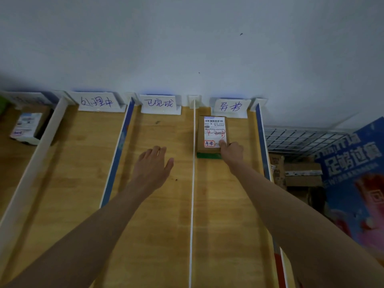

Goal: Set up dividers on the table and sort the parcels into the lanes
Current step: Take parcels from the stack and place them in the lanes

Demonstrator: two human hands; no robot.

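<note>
Now | right hand (pixel 232 151) grip: curled, forefinger pressing brown parcel (pixel 213 134) | parcel in rightmost lane, beside thin white divider (pixel 193 183) on worktop (pixel 162 225) | left hand (pixel 154 163) open, fingers spread.

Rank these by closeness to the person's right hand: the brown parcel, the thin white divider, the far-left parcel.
From the right hand:
1. Brown parcel, touching its fingers, rightmost lane.
2. Thin white divider, just left of that parcel.
3. Far-left parcel, in the leftmost lane.

Brown labelled parcel (pixel 212 135) lies flat at the far end of the right lane, between white dividers (pixel 192 183).
</note>
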